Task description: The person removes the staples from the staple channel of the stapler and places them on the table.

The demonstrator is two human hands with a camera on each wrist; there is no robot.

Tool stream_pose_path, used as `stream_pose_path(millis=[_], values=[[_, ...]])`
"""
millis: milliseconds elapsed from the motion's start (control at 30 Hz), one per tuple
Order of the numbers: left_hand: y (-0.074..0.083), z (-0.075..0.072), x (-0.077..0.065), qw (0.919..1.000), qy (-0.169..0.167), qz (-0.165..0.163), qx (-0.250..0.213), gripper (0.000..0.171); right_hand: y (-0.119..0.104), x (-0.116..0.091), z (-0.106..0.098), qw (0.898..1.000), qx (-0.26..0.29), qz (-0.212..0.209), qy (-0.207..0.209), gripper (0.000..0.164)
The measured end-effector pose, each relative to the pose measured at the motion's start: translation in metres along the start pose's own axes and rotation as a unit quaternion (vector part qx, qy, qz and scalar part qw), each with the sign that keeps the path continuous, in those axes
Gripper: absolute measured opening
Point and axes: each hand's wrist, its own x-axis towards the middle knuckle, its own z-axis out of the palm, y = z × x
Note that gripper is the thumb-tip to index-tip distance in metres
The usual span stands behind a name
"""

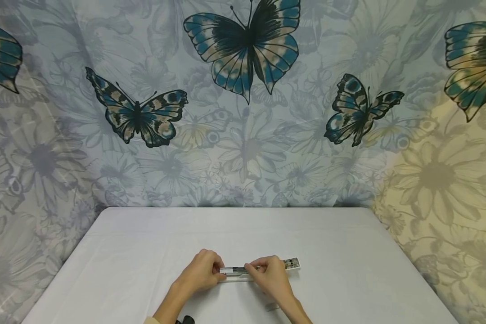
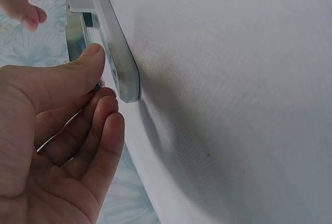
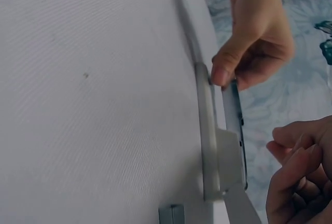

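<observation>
A slim white stapler (image 1: 243,280) stands opened up on the white table, its base along the cloth and its metal magazine (image 1: 232,270) raised above. My left hand (image 1: 204,271) pinches the left end of the magazine between thumb and fingers, as the left wrist view shows close up. Over the middle of the stapler is my right hand (image 1: 270,275), fingers loosely curled. In the right wrist view, the right fingertips (image 3: 277,143) stand apart from the stapler, with nothing visible between them. The patterned cover (image 1: 291,264) sticks out to the right.
A small grey metal bar (image 3: 171,214), which looks like a staple strip, lies on the table nearer to me, partly behind the right forearm in the head view. The white table (image 1: 146,238) ends at a butterfly-printed curtain (image 1: 243,148). A black object (image 1: 188,320) shows by the left wrist.
</observation>
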Motion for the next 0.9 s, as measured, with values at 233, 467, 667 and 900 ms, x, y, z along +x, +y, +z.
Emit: stream_pose_path(millis=[233,467,667,900], values=[[-0.002,0.0,0.0,1.0,0.0,0.006,0.003,0.013,-0.001,0.009,0.014,1.0,-0.013,-0.012,-0.011,0.015],[-0.002,-0.001,0.0,1.0,-0.008,0.002,-0.003,0.013,0.001,0.01,0.025,0.998,-0.034,-0.035,-0.026,0.015],[-0.003,-0.002,0.0,0.9999,-0.01,0.004,-0.007,0.012,0.001,0.01,0.03,0.998,-0.036,-0.04,-0.031,0.016],[-0.004,-0.003,0.0,0.9999,-0.011,0.007,-0.011,0.014,-0.001,0.011,0.035,0.997,-0.023,-0.04,-0.055,0.019]])
